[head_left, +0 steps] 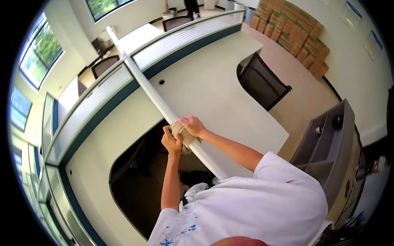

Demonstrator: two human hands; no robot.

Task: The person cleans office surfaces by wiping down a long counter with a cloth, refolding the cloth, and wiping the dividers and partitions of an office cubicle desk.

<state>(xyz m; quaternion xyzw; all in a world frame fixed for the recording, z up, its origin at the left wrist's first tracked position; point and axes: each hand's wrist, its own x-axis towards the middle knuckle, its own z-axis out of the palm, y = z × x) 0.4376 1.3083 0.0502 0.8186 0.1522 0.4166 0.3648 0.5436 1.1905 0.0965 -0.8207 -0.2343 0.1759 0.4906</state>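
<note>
A beige cloth point(182, 132) is bunched over the top rail of the white partition point(158, 98), draping down on both sides of it. My left hand point(172, 140) grips the cloth on the left side of the rail, thumb raised. From the right side, my right hand point(193, 126) presses and holds the same cloth, its fingers curled over it. Both hands are close together at the near part of the rail. What lies under the cloth is hidden.
Pale desks flank the partition, the right desk point(201, 78) with a black mesh chair point(264, 80) beside it. A grey shelf unit point(324, 139) stands at right. Stacked cardboard boxes point(293, 30) line the far wall. A person's dark-clothed legs point(191, 7) show at the back.
</note>
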